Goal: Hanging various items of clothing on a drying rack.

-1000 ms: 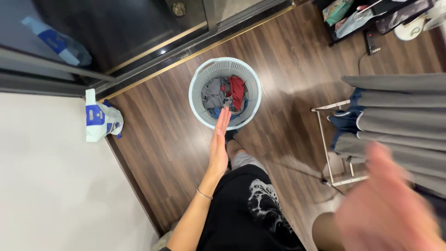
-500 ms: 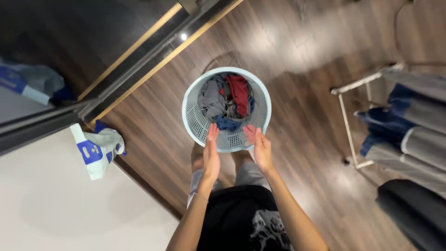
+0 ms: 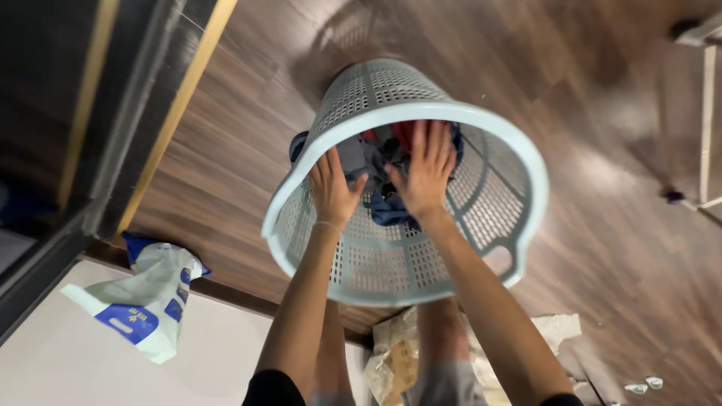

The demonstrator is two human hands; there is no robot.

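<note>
A: Where is the laundry basket (image 3: 481, 135) now?

B: On the dark wood-plank floor (image 3: 248, 98), right below the camera, filling the middle of the view. Half a second ago both hands hovered over its rim; a second ago only one reached toward it. Now both are down inside.

A: So the reaching is over?

B: I'd judge so. The left hand (image 3: 332, 188) and right hand (image 3: 429, 169) lie side by side, fingers spread flat on the heap of clothes (image 3: 383, 207). Pressing, not yet closed on any piece, as far as I can tell.

A: What's the basket like?

B: Round, pale blue-grey plastic, smooth thick rim, walls pierced with small holes and a handle cut-out near the top. The clothes are soft, crumpled cloth, grey, navy and a bit of red.

A: Anything around it?

B: A white and blue plastic pouch (image 3: 147, 301) lies well apart to the left on a pale surface, crinkled paper (image 3: 395, 357) sits just below the basket, and a white metal rack leg (image 3: 707, 113) stands far right.
</note>
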